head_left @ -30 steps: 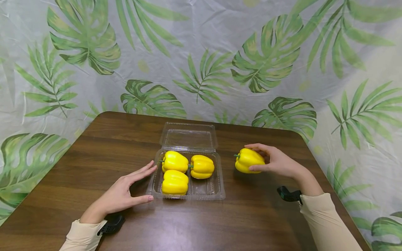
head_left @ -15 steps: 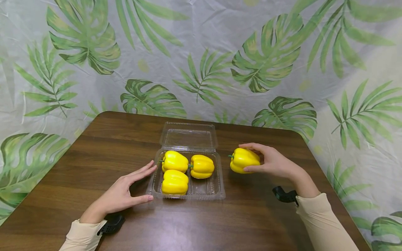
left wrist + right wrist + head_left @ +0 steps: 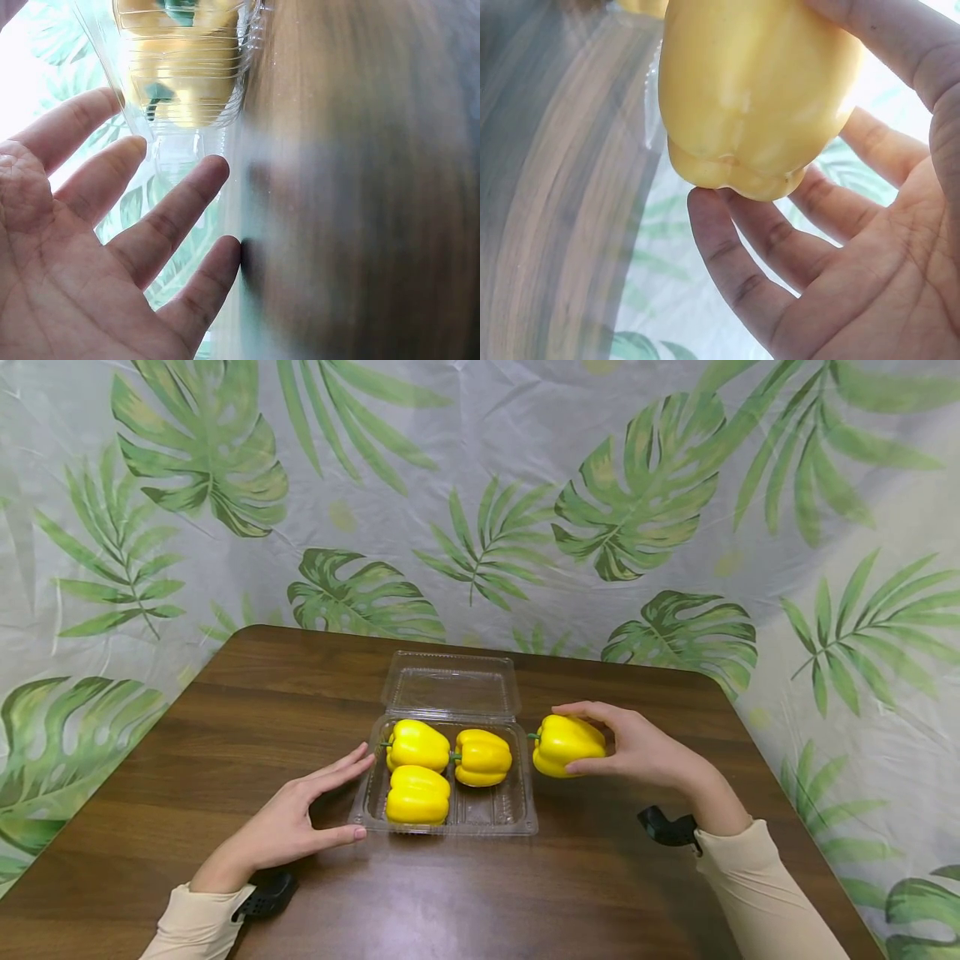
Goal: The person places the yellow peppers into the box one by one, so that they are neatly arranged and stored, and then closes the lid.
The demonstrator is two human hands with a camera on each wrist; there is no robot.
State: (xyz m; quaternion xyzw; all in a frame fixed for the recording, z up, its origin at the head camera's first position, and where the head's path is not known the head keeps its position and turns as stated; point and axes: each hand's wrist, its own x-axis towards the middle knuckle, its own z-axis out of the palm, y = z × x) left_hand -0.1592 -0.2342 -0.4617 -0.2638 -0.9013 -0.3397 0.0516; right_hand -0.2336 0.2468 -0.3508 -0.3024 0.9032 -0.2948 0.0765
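A yellow bell pepper (image 3: 567,746) with a green stem is held by my right hand (image 3: 645,752), thumb on the near side and fingers behind, just right of the clear plastic container. In the right wrist view that bell pepper (image 3: 757,97) shows its lobed bottom end against the fingertips. The container (image 3: 517,818) has two bell peppers on its left side and one at the back right; its front right part holds none. My left hand (image 3: 288,827) rests at the container's left edge with straight, spread fingers. In the left wrist view the fingertips (image 3: 131,148) touch or nearly touch the plastic wall.
The container's clear lid (image 3: 452,687) lies tipped back behind it. Both stand on a dark brown wooden table (image 3: 300,677). A leaf-patterned cloth (image 3: 487,485) hangs behind the table. Each wrist carries a black device (image 3: 667,827).
My right hand has moved left with the bell pepper, bringing it close to the container's right edge. My left hand and the peppers in the container have stayed in place.
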